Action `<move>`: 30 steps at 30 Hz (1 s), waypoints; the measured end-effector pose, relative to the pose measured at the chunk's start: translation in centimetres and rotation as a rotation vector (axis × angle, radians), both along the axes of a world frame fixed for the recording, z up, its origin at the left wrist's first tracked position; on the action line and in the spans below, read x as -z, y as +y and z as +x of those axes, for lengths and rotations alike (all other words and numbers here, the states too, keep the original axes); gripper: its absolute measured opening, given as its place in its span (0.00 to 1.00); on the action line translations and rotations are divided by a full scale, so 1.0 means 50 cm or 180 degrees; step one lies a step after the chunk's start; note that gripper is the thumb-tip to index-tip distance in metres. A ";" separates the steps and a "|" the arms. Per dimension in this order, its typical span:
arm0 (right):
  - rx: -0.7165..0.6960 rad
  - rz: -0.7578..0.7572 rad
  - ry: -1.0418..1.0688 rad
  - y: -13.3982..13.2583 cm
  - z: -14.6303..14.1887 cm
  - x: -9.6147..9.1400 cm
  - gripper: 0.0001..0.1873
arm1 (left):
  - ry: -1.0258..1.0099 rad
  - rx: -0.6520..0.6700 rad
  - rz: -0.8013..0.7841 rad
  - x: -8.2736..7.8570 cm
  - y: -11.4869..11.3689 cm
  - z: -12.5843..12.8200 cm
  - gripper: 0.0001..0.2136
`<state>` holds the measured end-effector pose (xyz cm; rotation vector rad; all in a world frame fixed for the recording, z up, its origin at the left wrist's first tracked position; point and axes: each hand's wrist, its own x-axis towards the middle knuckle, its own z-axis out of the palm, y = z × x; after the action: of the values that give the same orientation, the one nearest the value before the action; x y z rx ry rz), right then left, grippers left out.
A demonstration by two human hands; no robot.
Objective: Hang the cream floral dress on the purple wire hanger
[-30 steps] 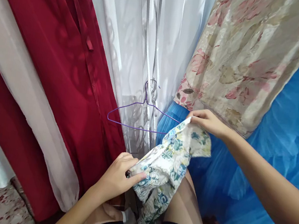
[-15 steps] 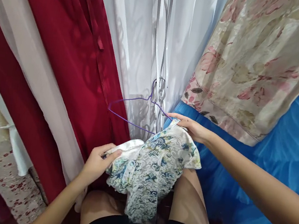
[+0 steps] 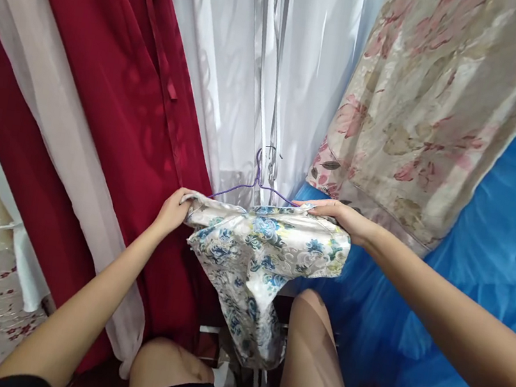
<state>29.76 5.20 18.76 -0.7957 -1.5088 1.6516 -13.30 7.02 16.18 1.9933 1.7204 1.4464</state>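
Note:
A white garment with a blue and green flower print is stretched between my two hands in front of my knees. My left hand is closed on its left top corner. My right hand pinches its right top edge. A purple wire hanger hangs just behind the garment's top edge, its lower bar hidden by the cloth. The hanger's hook sits among silver-white ribbons.
Hanging clothes surround me: a dark red dress and a pale panel to the left, a sheer white dress in the middle, a cream floral dress and blue tulle to the right. My bare knees are below.
Both hands have risen and moved apart, spreading the bunched floral garment out flat against the purple hanger. The garment now covers the hanger's lower bar.

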 end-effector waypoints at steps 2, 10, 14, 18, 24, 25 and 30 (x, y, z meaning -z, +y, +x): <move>-0.0086 -0.0155 0.0222 -0.013 -0.005 0.006 0.23 | -0.0590 0.0164 -0.0177 -0.019 0.034 0.035 0.13; 0.1126 0.0056 0.0219 -0.020 0.014 0.096 0.16 | -0.0518 -0.0401 0.0679 0.009 0.007 0.074 0.09; 0.1453 0.0292 0.0290 -0.016 0.041 0.139 0.17 | -0.0588 -0.0028 0.0471 0.011 -0.033 0.078 0.11; 0.1853 0.0531 0.0539 -0.010 0.048 0.104 0.19 | -0.0365 0.0327 0.0585 -0.011 -0.063 0.106 0.15; 0.1168 0.0979 0.0521 -0.082 -0.013 -0.025 0.23 | 0.0245 0.0147 0.0509 -0.013 -0.066 0.145 0.15; 0.0691 0.1079 0.0420 -0.116 -0.032 -0.036 0.26 | 0.0191 0.0039 0.0510 -0.006 -0.062 0.146 0.15; -0.0799 0.1828 -0.0061 -0.290 -0.104 -0.020 0.31 | -0.1465 0.0022 0.0840 0.037 -0.068 0.156 0.28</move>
<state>24.54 -9.32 19.75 -0.3179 -2.0241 1.2650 -5.49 3.61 14.33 1.5868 1.3825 2.0213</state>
